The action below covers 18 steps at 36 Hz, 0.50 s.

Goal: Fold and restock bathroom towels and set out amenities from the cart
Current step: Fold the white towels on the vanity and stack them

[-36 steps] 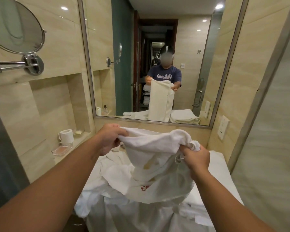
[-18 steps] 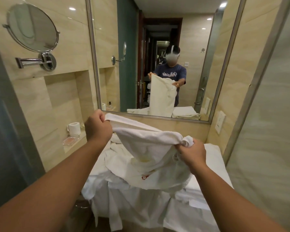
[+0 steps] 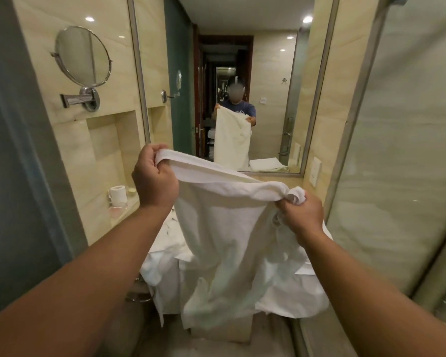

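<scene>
Towel (image 3: pixel 229 228): hangs at centre, over surface (image 3: pixel 308 273) at 6 o'clock.
Grips: left hand (image 3: pixel 153 181) and right hand (image 3: pixel 300 215) clamped on its top corners.
Risk: bunched right corner may skew the fold.

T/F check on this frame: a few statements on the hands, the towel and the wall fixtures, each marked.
1. The left hand and the right hand each grip the top edge of the white towel. True.
2. The white towel lies folded flat, out of both hands. False: it hangs open in the air from both hands.
3. A toilet roll stands in the wall niche on the left. True.
4. The round mirror is mounted on the right wall. False: it is on the left wall, above the wall niche.
5. The right hand is held higher than the left hand. False: the left hand is higher.
</scene>
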Each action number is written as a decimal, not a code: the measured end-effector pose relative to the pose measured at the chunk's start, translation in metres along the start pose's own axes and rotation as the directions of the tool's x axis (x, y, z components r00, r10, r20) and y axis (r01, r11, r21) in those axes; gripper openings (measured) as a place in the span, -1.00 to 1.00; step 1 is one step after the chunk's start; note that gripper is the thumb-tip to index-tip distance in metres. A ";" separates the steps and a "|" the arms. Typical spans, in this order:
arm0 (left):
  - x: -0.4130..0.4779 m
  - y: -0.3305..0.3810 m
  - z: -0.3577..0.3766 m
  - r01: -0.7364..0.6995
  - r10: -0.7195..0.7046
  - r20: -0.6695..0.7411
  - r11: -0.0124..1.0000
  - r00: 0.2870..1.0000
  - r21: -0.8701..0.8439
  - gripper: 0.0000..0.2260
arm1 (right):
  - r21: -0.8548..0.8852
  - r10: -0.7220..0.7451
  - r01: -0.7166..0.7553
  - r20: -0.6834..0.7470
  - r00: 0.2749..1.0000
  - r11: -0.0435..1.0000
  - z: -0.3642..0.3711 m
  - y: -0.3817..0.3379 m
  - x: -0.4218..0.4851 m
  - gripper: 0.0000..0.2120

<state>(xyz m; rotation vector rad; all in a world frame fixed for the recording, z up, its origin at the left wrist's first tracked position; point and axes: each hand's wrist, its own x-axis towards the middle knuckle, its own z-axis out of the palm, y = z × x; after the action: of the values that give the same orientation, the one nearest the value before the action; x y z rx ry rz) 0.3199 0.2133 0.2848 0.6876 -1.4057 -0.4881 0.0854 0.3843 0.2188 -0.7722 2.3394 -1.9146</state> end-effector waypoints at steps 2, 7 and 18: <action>-0.001 0.005 -0.009 -0.007 0.007 0.007 1.000 1.000 -0.004 -0.77 | 0.020 0.026 -0.026 0.004 1.000 0.999 -0.005 0.000 -0.014 -0.70; -0.002 0.021 -0.033 0.063 -0.063 -0.009 0.997 0.998 -0.037 -0.70 | -0.098 0.007 -0.013 -0.063 0.998 0.995 -0.030 0.004 -0.048 -0.66; -0.011 0.003 -0.033 0.367 -0.366 -0.023 0.930 0.930 0.005 -0.64 | -0.077 0.100 -0.125 -0.270 0.958 0.989 -0.068 0.032 -0.047 -0.68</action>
<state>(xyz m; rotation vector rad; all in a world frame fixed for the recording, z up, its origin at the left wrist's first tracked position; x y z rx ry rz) 0.3513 0.2279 0.2775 0.9683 -1.2616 -0.7651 0.0932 0.4684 0.1926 -0.3943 2.5762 -1.9826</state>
